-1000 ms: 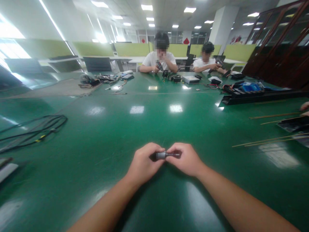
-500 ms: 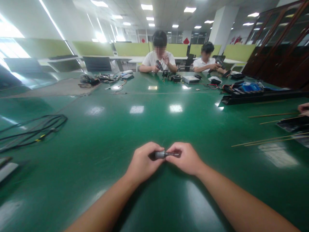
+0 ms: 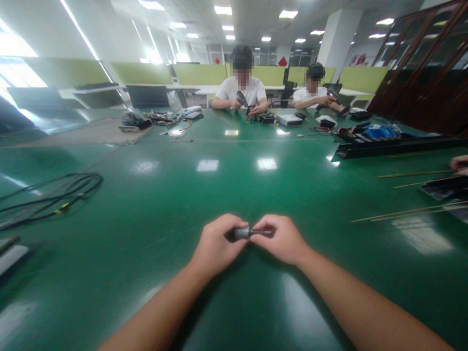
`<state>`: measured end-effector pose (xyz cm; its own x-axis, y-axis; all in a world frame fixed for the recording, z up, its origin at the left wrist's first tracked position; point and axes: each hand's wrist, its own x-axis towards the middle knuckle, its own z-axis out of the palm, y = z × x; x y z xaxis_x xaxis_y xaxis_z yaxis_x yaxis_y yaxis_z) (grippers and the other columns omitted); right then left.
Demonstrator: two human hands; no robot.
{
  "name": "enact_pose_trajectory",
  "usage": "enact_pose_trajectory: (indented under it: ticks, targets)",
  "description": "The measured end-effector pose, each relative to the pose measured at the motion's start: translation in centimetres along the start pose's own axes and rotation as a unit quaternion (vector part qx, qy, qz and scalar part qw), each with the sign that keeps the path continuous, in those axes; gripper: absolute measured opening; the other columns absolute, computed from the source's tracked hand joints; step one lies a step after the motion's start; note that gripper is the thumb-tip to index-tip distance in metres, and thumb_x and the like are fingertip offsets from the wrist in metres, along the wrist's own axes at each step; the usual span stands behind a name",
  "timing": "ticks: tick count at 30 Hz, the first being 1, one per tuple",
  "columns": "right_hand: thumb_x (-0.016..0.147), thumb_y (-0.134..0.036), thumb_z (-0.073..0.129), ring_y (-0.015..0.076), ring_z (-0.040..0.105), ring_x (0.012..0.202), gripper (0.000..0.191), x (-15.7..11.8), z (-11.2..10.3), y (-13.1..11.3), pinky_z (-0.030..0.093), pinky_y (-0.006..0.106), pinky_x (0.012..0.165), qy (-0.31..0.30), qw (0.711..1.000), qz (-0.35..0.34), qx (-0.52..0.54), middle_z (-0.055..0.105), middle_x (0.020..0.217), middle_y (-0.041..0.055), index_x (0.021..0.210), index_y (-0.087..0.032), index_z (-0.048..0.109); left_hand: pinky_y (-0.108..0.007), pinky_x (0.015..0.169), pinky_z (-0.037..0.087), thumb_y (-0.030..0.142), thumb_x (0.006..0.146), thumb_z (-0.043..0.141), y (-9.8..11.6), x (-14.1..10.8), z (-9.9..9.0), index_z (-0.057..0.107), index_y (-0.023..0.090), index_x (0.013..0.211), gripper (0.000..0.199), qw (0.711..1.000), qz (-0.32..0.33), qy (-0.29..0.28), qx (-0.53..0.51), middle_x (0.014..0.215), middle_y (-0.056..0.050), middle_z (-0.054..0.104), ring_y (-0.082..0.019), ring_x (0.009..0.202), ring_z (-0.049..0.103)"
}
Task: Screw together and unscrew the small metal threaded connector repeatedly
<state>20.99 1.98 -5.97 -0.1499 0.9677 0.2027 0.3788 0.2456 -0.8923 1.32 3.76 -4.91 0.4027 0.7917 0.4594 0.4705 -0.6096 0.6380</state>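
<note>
A grey, metallic-looking cylinder point(image 3: 242, 233) is gripped by the left hand point(image 3: 214, 244) while its slim dark shaft point(image 3: 262, 232) is pinched by the right hand point(image 3: 283, 242), apparently for steadiness.

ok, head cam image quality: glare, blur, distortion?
Head view: bright reflections sit on the green table; the window area at upper left is blown out; the cabinet leans at right, probably lens distortion; the small gray tool between left hand and right hand looks soft, fine detail unreadable.
</note>
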Motion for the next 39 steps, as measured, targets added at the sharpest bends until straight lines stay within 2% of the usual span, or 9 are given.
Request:
enact_pose_trajectory:
  ticks: [22,39]
  targets:
    - [0.071,-0.019,0.072,0.0158,0.060,0.064,0.009,0.09,0.33,0.63,0.046,0.026,0.061,0.014,0.997,0.039,0.071,0.069,0.074,0.0030,0.078,-0.016,0.067,-0.025,0.075,0.050,0.017,0.073,0.076,-0.14,0.11,-0.23,0.070,0.020,0.087,0.016,0.999,-0.033,0.020,-0.011,0.090,-0.001,0.072,-0.015,0.083,0.066]
    - [0.073,-0.026,0.072,0.0135,0.054,0.059,0.013,0.11,-0.06,0.61,0.042,0.025,0.058,0.015,0.996,0.046,0.071,0.065,0.069,0.0010,0.080,-0.016,0.068,-0.026,0.076,0.051,0.020,0.075,0.076,0.06,0.11,-0.46,0.069,0.020,0.089,0.015,0.999,-0.024,0.047,-0.003,0.091,-0.002,0.071,-0.016,0.084,0.066]
